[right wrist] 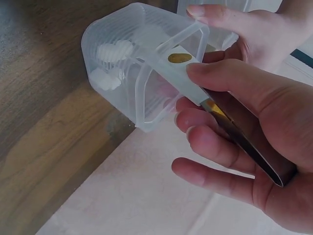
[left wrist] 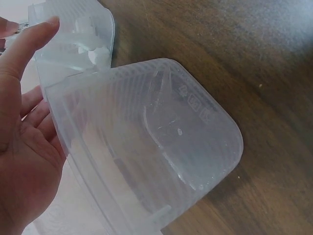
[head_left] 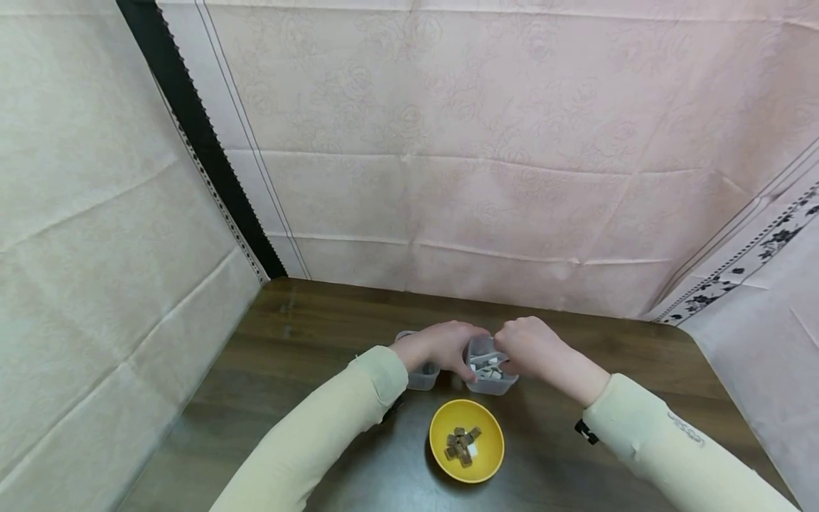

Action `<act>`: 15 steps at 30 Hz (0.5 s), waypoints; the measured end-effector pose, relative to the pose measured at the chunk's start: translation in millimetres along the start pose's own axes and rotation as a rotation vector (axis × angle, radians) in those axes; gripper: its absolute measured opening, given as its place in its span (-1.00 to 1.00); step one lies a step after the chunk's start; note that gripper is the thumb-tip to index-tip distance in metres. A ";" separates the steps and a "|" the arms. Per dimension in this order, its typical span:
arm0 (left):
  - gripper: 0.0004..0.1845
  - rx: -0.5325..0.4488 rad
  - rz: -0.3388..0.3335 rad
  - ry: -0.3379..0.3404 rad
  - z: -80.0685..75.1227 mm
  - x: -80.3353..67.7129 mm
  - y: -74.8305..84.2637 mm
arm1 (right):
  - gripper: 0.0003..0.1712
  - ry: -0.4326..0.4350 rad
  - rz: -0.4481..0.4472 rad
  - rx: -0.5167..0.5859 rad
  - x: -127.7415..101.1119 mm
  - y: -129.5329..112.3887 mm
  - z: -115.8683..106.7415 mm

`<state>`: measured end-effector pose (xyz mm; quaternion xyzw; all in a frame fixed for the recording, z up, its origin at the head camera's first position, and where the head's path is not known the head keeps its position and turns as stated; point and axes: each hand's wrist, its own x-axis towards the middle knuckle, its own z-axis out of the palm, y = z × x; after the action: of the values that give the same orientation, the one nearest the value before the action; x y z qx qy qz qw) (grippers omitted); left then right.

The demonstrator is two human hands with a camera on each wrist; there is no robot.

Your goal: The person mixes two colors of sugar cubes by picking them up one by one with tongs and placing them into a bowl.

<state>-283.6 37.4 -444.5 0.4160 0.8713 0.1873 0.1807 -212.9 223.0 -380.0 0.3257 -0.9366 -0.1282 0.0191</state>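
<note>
1. Nearest the head camera sits the yellow bowl, holding a small heap of brown cubes with one pale piece among them; it stands on the dark wooden table, just in front of both hands, so it is within easy reach of the tool.
2. Behind it, the right hand pinches metal tweezers between thumb and curled fingers, their tips pushed inside the clear tub.
3. That tub, between the two hands, holds white pieces.
4. Steadying it, the left hand lies against the tub's side, thumb straight, fingers loosely extended; it braces rather than grasps.
5. Under the left wrist stands a second clear tub, apparently empty.
6. Pale cloth backdrop walls in the table.
</note>
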 end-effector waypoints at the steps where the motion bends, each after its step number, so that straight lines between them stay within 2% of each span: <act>1: -0.09 0.000 0.000 -0.001 -0.2 -0.6 0.3 | -0.67 0.006 -0.011 -0.011 0.7 -0.7 0.3; 8: -0.09 -0.009 0.018 0.000 0.2 -1.9 0.5 | -0.68 0.003 -0.032 -0.042 0.5 -4.0 2.1; 11: -0.10 -0.012 0.023 0.001 0.2 -1.1 0.4 | -0.70 -0.004 -0.016 -0.024 -2.8 -2.3 2.0; 15: -0.09 0.007 0.016 0.001 -0.1 0.3 0.2 | -0.66 0.039 -0.005 0.033 -10.1 4.1 1.1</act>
<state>-283.7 37.7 -444.4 0.4236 0.8687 0.1857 0.1773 -207.6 232.6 -379.5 0.3306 -0.9372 -0.1064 0.0319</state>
